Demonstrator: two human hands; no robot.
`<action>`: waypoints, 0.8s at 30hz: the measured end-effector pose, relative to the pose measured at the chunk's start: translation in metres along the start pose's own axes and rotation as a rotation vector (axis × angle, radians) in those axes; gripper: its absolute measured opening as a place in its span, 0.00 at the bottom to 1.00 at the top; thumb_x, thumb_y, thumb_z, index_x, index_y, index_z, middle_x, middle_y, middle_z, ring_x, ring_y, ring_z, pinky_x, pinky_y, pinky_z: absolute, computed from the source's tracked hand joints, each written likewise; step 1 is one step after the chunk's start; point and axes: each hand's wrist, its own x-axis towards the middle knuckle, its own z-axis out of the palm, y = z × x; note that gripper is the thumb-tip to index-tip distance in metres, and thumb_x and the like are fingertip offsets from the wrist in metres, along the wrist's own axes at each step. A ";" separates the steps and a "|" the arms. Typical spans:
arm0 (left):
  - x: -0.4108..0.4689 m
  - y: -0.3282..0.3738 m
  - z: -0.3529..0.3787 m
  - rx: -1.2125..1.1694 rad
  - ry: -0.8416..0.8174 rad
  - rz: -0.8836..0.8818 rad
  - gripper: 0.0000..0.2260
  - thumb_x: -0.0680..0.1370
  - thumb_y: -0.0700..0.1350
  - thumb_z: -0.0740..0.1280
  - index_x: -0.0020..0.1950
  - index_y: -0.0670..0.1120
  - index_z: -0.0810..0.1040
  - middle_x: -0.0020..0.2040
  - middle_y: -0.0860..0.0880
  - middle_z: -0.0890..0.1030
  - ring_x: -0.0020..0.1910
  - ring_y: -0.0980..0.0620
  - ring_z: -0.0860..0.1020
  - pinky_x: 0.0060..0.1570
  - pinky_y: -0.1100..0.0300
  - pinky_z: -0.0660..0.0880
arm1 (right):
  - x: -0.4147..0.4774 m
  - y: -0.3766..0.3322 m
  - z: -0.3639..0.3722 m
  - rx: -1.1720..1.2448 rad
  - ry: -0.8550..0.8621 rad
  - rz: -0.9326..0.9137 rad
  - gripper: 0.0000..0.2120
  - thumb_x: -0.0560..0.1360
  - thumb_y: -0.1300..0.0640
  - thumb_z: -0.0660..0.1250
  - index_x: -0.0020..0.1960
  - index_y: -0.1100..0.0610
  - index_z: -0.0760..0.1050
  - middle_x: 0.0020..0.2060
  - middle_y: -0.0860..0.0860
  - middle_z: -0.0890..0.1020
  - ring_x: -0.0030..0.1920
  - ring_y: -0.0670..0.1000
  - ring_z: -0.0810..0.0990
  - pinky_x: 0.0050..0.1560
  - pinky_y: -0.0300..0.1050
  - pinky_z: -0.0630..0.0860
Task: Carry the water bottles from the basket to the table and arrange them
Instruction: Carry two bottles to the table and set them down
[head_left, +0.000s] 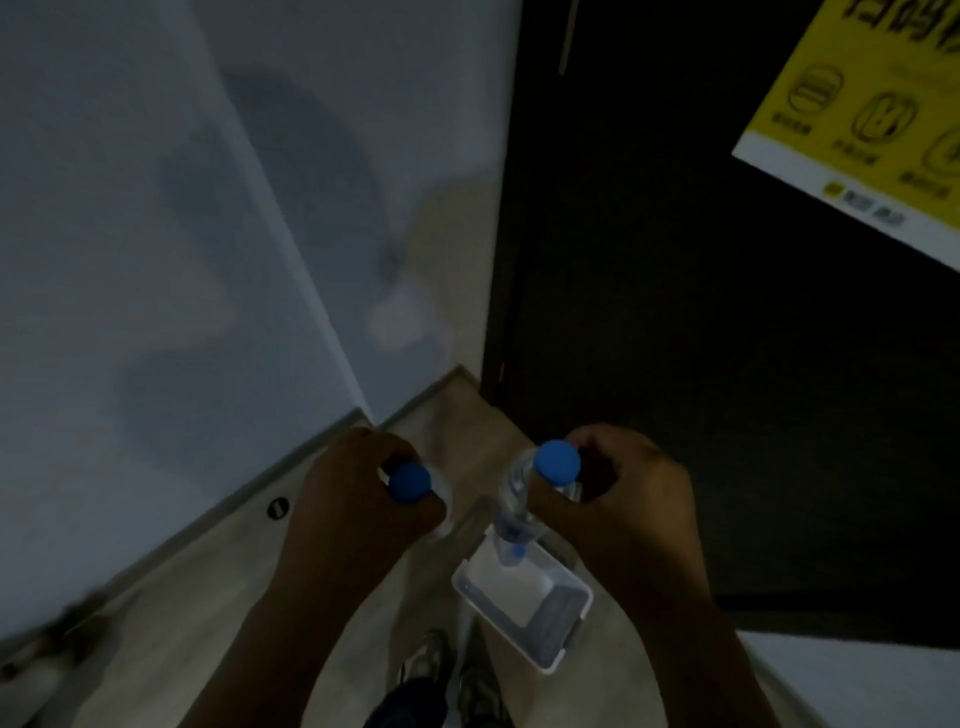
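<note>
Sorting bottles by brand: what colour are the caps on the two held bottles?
Both caps, left and right, are blue, seen in the head view.

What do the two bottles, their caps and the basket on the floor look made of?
Right bottle: clear, glossy thin plastic, with a see-through wall that shows glints. Left bottle: likely the same, but mostly hidden. Caps: opaque blue plastic, smooth and dull. Basket: probably white rigid plastic, judging by the thin even rim; dim light leaves it open.
</note>
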 end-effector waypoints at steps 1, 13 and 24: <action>-0.005 0.003 -0.006 -0.003 0.030 -0.020 0.16 0.62 0.45 0.78 0.41 0.56 0.74 0.39 0.61 0.73 0.35 0.62 0.74 0.32 0.69 0.66 | 0.005 -0.004 -0.005 -0.015 -0.009 -0.051 0.10 0.65 0.45 0.69 0.44 0.42 0.72 0.35 0.40 0.77 0.40 0.34 0.77 0.38 0.29 0.74; -0.081 0.008 -0.084 0.027 0.433 -0.240 0.12 0.62 0.45 0.76 0.37 0.57 0.75 0.40 0.58 0.76 0.34 0.59 0.76 0.30 0.68 0.69 | 0.039 -0.091 -0.003 0.118 -0.240 -0.366 0.13 0.62 0.48 0.72 0.42 0.54 0.76 0.34 0.48 0.79 0.33 0.45 0.78 0.33 0.36 0.78; -0.194 -0.045 -0.172 0.004 0.812 -0.460 0.10 0.62 0.45 0.76 0.39 0.53 0.78 0.39 0.54 0.79 0.33 0.57 0.77 0.33 0.61 0.78 | 0.000 -0.228 0.077 0.206 -0.490 -0.725 0.10 0.61 0.45 0.70 0.37 0.49 0.73 0.28 0.44 0.74 0.32 0.46 0.74 0.28 0.37 0.73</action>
